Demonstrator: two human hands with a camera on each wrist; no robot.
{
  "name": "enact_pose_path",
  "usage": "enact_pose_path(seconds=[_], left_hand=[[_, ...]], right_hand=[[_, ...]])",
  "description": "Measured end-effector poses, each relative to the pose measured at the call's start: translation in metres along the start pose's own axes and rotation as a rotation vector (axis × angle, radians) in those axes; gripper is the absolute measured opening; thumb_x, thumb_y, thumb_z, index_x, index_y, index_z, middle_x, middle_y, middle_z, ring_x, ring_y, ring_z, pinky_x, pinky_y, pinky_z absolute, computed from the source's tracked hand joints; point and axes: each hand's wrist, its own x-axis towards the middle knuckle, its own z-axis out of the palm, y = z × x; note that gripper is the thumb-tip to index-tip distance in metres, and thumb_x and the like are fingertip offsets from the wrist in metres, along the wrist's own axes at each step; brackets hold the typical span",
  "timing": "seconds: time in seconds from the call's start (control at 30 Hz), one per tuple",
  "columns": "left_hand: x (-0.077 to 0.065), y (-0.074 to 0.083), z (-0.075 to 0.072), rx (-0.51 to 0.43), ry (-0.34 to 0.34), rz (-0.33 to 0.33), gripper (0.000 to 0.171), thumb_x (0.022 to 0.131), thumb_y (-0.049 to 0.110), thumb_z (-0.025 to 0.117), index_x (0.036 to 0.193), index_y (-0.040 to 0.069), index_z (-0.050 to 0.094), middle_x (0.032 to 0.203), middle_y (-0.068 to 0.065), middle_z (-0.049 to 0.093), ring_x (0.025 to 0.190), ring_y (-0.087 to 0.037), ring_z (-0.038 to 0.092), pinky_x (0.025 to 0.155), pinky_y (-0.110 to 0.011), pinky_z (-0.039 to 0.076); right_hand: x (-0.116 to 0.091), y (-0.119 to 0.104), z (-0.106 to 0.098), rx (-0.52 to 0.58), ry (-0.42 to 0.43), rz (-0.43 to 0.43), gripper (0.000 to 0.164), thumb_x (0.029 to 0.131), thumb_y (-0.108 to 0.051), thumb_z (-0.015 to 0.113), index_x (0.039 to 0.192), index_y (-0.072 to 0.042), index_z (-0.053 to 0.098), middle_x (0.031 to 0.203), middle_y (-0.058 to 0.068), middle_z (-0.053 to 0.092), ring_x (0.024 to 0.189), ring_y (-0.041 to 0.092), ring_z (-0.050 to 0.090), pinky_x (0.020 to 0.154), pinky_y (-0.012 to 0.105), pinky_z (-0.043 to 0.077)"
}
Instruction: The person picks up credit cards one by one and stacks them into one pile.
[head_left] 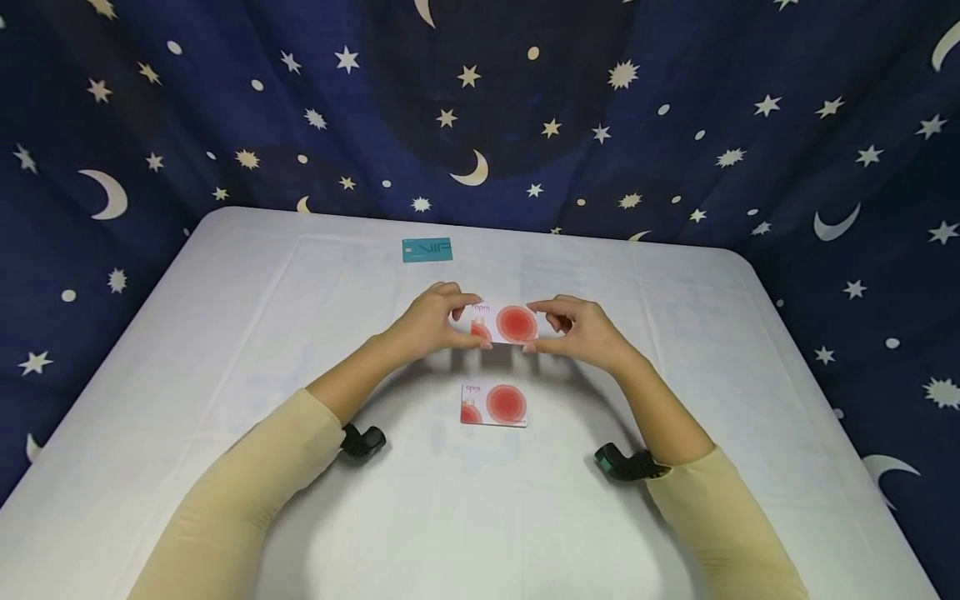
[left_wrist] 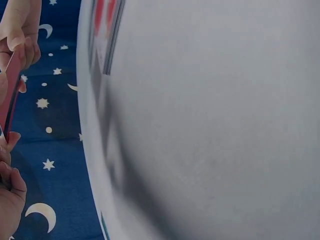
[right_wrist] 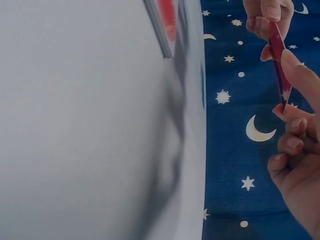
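Note:
Between my two hands a white card with red circles [head_left: 516,323] is held raised over the table. My left hand [head_left: 427,323] pinches its left end between thumb and fingers. At the other end, my right hand [head_left: 588,332] grips the card the same way. Both wrist views catch this card [right_wrist: 279,60] nearly edge-on, its visible side reddish. On the table, closer to me, lies a matching white card [head_left: 480,406] with the same print. Its edge [left_wrist: 114,45] looks layered in the left wrist view, like a small stack.
A teal card marked VIP [head_left: 427,250] lies toward the far edge of the white-covered table [head_left: 225,350]. Behind the table hangs a dark blue curtain [head_left: 570,92] with moons and stars. Black wrist cameras [head_left: 365,442] stick out from both sleeves.

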Motion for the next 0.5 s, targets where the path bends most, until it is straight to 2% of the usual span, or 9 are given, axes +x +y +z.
enact_pose_path(seconds=[0.33,0.5], left_hand=[[-0.013,0.015,-0.004,0.005,-0.007,-0.001,0.062,0.067,0.037,0.085,0.116,0.004,0.066,0.075,-0.001,0.044,0.079,-0.016,0.042,0.064,-0.026,0.035],[-0.022,0.02,-0.002,0.015,-0.023,0.003,0.062,0.067,0.036,0.084,0.117,0.004,0.066,0.076,0.0,0.045,0.081,-0.016,0.042,0.065,-0.025,0.036]], right_hand=[[-0.014,-0.015,-0.005,-0.015,0.006,-0.029,0.052,0.065,-0.025,0.087,0.11,-0.007,0.069,0.072,0.0,0.045,0.068,0.014,0.042,0.059,0.024,0.035],[-0.022,-0.02,-0.004,-0.04,-0.01,-0.08,0.051,0.065,-0.027,0.087,0.109,-0.007,0.069,0.071,-0.002,0.044,0.067,0.013,0.042,0.059,0.024,0.035]])
